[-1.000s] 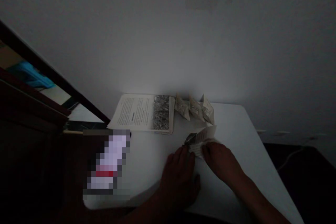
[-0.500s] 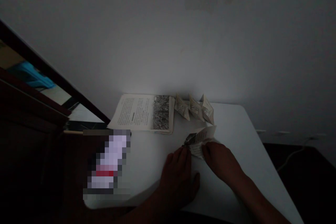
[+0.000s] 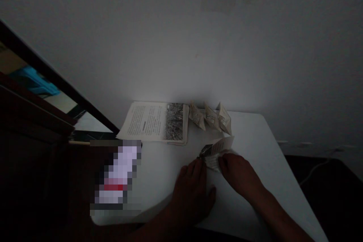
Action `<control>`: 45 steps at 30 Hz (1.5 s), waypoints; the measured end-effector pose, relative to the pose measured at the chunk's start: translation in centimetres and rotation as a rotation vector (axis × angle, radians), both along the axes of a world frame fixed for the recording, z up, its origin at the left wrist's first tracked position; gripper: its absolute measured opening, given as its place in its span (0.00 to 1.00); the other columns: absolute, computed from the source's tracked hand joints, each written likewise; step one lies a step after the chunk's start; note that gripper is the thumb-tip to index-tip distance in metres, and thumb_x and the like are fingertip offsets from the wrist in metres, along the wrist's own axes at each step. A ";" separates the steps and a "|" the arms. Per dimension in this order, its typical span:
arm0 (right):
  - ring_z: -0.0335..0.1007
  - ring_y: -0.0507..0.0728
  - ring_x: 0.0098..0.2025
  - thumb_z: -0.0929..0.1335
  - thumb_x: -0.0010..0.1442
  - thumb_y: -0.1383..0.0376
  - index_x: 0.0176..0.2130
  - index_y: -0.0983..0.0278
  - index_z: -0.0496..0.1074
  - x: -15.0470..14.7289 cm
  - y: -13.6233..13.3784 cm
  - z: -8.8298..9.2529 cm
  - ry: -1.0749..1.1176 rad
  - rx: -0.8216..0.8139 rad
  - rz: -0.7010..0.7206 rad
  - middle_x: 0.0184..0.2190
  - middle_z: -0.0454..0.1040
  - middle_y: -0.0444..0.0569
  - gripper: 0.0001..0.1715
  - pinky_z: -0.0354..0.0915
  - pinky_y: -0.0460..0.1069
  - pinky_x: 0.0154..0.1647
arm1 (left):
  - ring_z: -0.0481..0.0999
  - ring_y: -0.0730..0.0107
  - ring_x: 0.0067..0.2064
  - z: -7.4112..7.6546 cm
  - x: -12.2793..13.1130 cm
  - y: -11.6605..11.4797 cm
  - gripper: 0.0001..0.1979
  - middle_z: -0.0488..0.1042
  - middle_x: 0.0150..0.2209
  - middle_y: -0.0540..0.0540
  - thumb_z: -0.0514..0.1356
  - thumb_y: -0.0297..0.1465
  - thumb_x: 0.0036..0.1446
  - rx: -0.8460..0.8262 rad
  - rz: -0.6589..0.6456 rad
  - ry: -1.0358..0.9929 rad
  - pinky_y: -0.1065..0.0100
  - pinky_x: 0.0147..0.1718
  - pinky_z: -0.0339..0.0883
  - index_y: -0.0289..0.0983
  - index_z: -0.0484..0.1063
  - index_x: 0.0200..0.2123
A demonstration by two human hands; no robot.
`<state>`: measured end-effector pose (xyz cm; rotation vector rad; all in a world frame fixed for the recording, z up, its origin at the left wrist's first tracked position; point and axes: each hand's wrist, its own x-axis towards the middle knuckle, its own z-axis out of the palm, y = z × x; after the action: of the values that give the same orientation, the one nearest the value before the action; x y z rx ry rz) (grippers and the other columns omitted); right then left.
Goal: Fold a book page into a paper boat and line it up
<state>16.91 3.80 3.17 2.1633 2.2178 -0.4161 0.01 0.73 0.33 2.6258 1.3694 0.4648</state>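
Note:
A folded sheet of printed paper (image 3: 212, 162) stands partly opened on the white table, one flap raised at the back. My right hand (image 3: 236, 172) is closed on its near right side, fingers curled around the edge. Against the paper's left corner rest the fingertips of my left hand (image 3: 190, 189), which lies palm down with its fingers stretched and the thumb apart. Behind the sheet, three folded paper boats (image 3: 196, 116) stand side by side near the wall. The dim light hides the fine folds under my fingertips.
An open book (image 3: 149, 123) with a dark picture lies at the table's back left. A blurred-out phone-like object (image 3: 119, 172) is at the left edge. The white table (image 3: 159, 174) meets a grey wall (image 3: 159, 45). A dark frame (image 3: 70, 90) leans at left.

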 end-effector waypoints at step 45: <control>0.74 0.59 0.34 0.56 0.63 0.63 0.31 0.66 0.73 -0.1 0.2 0.1 0.002 -0.013 0.010 0.31 0.77 0.54 0.20 0.58 0.50 0.32 | 0.64 0.54 0.50 2.9 -1.3 2.5 0.17 0.63 0.57 0.43 0.57 0.37 0.53 -0.027 -0.258 0.110 0.54 0.46 0.60 0.36 0.67 0.44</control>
<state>16.84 3.98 3.25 2.1451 2.2201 -0.4306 -1.28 3.22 3.26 2.7886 1.0328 0.2687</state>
